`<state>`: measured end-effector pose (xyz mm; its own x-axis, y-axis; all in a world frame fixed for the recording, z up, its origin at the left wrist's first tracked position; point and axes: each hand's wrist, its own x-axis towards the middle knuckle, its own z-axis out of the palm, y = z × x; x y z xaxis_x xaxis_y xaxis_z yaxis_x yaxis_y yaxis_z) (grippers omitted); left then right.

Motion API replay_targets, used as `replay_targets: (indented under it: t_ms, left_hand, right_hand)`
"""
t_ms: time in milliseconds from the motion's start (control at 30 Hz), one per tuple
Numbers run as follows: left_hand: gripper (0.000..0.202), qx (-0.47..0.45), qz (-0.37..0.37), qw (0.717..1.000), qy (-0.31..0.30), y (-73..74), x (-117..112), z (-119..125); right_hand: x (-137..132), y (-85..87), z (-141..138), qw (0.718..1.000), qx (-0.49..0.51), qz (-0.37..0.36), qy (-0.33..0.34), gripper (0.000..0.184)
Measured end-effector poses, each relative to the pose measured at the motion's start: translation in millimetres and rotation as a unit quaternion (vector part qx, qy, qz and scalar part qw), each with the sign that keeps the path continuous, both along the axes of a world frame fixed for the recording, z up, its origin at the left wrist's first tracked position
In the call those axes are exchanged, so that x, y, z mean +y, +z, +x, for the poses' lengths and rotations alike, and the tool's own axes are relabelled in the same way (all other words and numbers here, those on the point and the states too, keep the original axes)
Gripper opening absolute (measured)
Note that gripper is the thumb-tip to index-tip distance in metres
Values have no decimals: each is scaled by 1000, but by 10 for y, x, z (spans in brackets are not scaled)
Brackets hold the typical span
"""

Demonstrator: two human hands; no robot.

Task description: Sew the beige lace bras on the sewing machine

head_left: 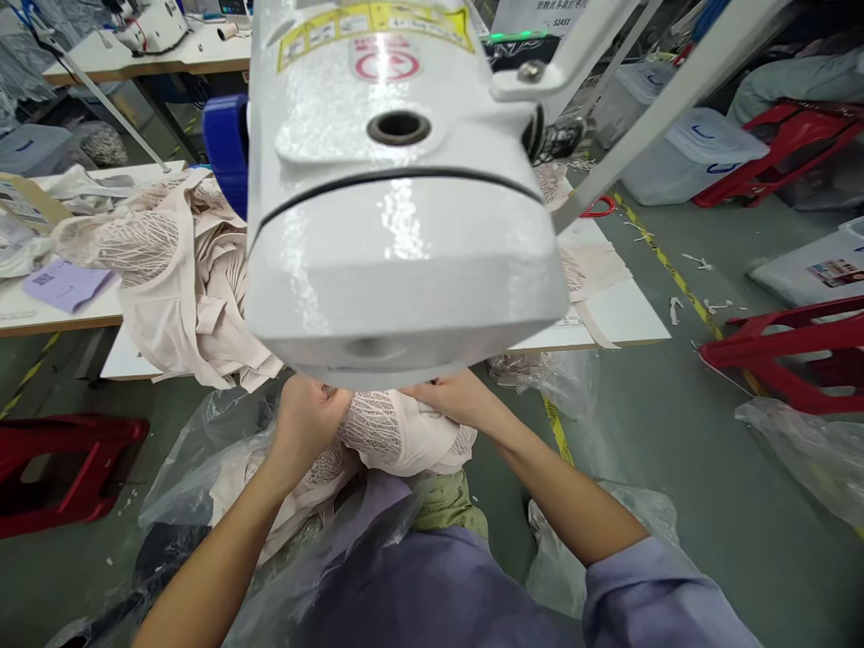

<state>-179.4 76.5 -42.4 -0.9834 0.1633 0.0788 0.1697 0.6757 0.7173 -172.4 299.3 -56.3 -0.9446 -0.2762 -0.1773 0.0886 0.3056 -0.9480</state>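
Note:
A white sewing machine head (398, 198) fills the upper middle of the view and hides the tips of both hands. Just below its front edge my left hand (307, 418) is closed on a pale pink lace garment (398, 432). My right hand (452, 396) grips the same garment from the right side, fingers curled over its top. The garment lies bunched between the two hands, above my lap.
A heap of pale pink fabric (182, 270) spills over the white table (627, 315) at the left. Clear plastic bags (202, 450) lie below. Red stools (60, 468) (796, 351) stand left and right. Storage bins (688, 153) sit at the back right.

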Motion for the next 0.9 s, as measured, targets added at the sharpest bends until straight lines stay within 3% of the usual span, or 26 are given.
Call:
replay_targets:
  t_ms: [100,200,333,467,533,667,767,900]
  left_hand:
    - [15,-5,-13,998,54,-179,-130,100]
    - [38,30,26,997,73,-476,-242,301]
    - [72,49,91,994,-39,-869,-284,652]
    - [104,0,54,993,-109,-1180,-156,873]
    - [103,1,19,994,-109,-1343,-56,907]
    - [70,-3,-28,995,-101,-1648,100,912]
    - [67,-18,-42,994,-100,-1749,82,904]
    - [68,38,-56,991,-113,-1636,-183,787]
  right_hand:
    - [28,-84,26,1000,5,-16,-3,56]
    - [74,-195,63,999,4,-36,-7,56]
    - [139,-326,151,998,8,-55,-23,52]
    - [194,-452,285,997,-2,-64,-33,50]
    - [215,-512,361,997,-15,-65,-42,50]
    - [251,-585,502,996,-17,-63,-54,51]
    - [286,-587,569,997,-19,-59,-49,48]
    - [345,-541,601,998,-15,-46,-44,47]
